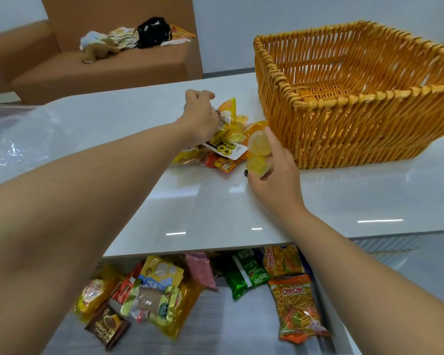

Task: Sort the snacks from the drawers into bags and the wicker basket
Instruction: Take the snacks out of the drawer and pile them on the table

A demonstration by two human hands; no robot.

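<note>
Now the right hand keeps a curled grip on two yellow jelly cups, close to the empty wicker basket, likely to drop them in. Left hand grips the snack pile mid-surface.

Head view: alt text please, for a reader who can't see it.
Over a white table, the right hand holds yellow jelly cups beside an empty wicker basket; the left hand reaches into a snack pile. Below, an open drawer holds more snack packets.
</note>
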